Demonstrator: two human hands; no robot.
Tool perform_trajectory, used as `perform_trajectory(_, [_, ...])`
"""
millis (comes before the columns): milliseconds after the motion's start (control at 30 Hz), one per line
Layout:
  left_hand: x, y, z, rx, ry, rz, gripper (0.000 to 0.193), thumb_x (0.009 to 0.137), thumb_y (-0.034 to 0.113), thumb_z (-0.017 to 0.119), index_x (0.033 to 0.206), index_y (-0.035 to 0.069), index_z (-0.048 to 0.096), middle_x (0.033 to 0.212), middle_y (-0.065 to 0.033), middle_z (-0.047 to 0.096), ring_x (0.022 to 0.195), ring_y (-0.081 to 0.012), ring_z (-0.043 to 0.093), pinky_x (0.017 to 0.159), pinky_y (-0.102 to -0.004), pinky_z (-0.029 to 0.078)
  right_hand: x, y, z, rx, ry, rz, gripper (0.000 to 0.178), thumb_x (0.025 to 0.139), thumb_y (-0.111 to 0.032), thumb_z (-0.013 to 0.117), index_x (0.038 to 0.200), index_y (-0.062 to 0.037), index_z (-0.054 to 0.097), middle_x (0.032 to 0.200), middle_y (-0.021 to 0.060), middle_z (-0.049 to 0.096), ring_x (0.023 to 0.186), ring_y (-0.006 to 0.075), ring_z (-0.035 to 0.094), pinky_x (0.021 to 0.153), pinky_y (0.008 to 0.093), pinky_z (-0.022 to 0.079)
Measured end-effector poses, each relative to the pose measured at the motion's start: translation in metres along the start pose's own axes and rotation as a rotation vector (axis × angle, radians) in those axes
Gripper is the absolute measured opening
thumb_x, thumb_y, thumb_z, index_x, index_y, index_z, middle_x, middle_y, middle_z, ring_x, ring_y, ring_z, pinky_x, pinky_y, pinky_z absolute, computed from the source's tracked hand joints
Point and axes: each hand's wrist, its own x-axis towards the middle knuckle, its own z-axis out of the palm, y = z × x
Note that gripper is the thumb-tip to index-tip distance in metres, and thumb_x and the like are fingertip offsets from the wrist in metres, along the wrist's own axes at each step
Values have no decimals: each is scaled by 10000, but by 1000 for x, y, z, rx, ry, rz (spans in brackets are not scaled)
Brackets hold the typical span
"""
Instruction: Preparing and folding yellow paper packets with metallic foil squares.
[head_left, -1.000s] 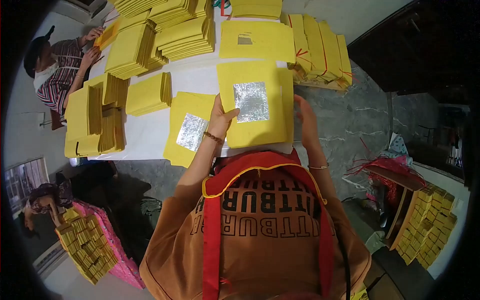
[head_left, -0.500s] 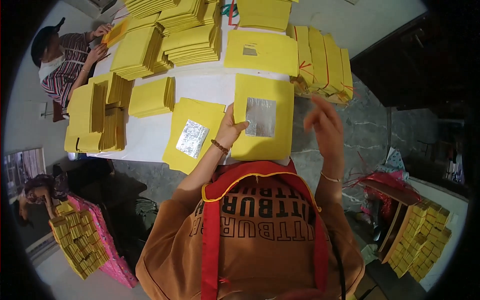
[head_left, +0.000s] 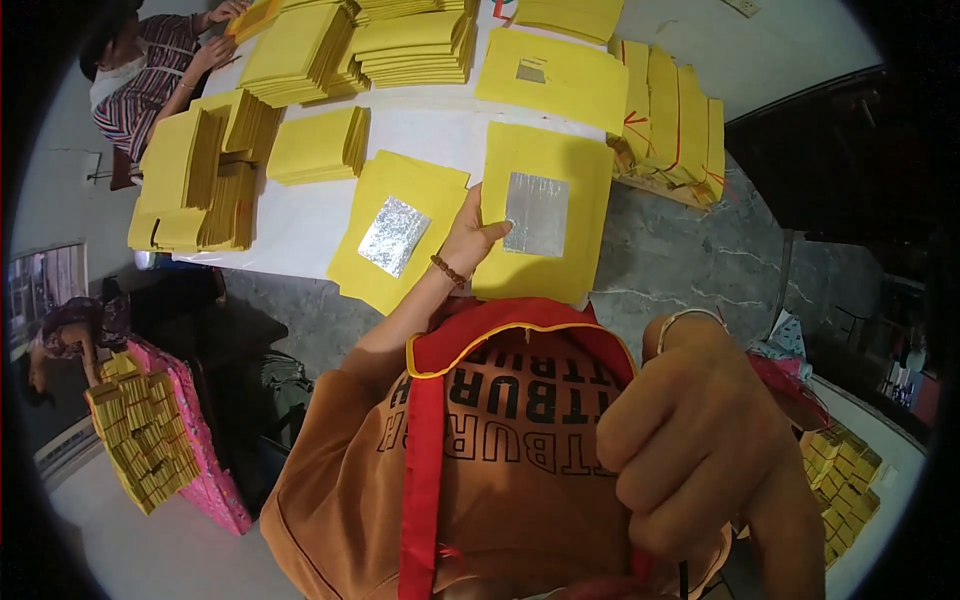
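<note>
My left hand [head_left: 474,240] grips the left edge of a yellow paper sheet [head_left: 548,275]. The thumb lies on top, at the border of the sheet's silver foil rectangle [head_left: 537,215]; the other fingers are partly hidden at the edge. Just left of that hand, another yellow sheet [head_left: 372,282] with a shiny foil rectangle [head_left: 395,236] lies askew on more yellow paper. Large and close at the lower right is my right hand [head_left: 700,440], raised off the table with its fingers curled in. What it holds, if anything, is hidden.
Folded yellow paper stacks [head_left: 300,50] crowd the far left of the white table [head_left: 425,130]. Beyond my sheet lies a yellow piece with a small grey patch [head_left: 560,75]. Red-tied bundles [head_left: 665,120] stand at the right. A person in a striped top [head_left: 150,75] works at far left.
My right hand has come from beside the table edge up close to the lower right, its fingers now curled. The left hand keeps its hold on the sheet. The whole view has shifted slightly.
</note>
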Motion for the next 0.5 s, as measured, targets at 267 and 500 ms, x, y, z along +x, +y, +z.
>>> perform_trajectory(267, [1, 0, 0, 2, 17, 13, 591, 719, -131, 527, 1256, 28, 340, 1171, -78, 469, 1089, -165, 446, 928, -281, 353, 5, 5, -3, 16, -81, -72, 337, 877, -89, 438, 1197, -183, 388, 542, 24, 486, 382, 75, 406, 365, 205, 283])
perform_trajectory(500, [3, 0, -2, -55, 63, 52, 578, 725, -125, 537, 1247, 35, 347, 1155, -75, 479, 1079, -157, 451, 916, -279, 363, -57, -15, -5, 101, 340, -199, 164, 823, -314, 578, 946, -220, 633, 566, -24, 544, 431, 58, 463, 443, 209, 316])
